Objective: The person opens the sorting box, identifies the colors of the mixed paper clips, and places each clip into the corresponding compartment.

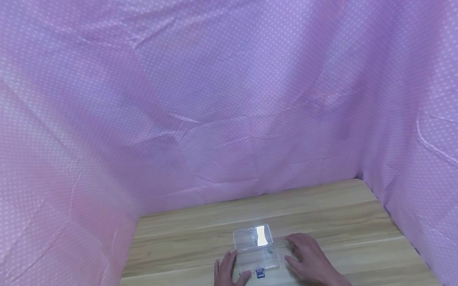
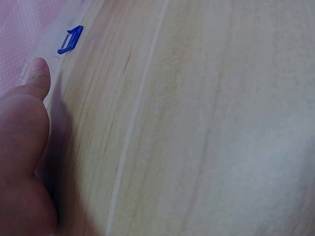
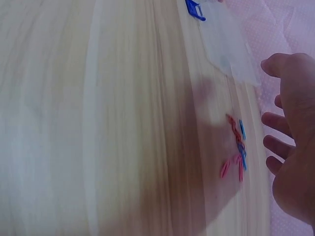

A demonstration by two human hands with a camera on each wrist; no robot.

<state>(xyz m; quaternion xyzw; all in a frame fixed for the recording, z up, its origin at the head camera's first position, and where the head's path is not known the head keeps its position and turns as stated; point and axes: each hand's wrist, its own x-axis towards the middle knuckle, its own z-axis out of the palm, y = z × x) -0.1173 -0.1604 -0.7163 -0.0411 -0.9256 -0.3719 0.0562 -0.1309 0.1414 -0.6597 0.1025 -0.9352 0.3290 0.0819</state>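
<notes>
A clear plastic box [image 1: 249, 259] lies on the table with its lid [image 1: 245, 239] folded back and a blue latch [image 1: 260, 272] at the front. One paper clip [image 1: 270, 251] shows inside, near the right end. My left hand [image 1: 227, 284] rests against the box's left side, its thumb, extended, at the front left corner. To the right of the box, my right hand [image 1: 309, 259] hovers with loosely bent fingers and nothing visible between them. Below it in the right wrist view lie several paper clips, among them red [image 3: 234, 125], pink [image 3: 226, 167] and blue [image 3: 242, 129] ones.
The wood-grain table [image 1: 173, 245] extends around the box on all sides. Pink dotted cloth [image 1: 251, 150] hangs behind the table and along its left and right edges. A bright reflection lies on the box lid.
</notes>
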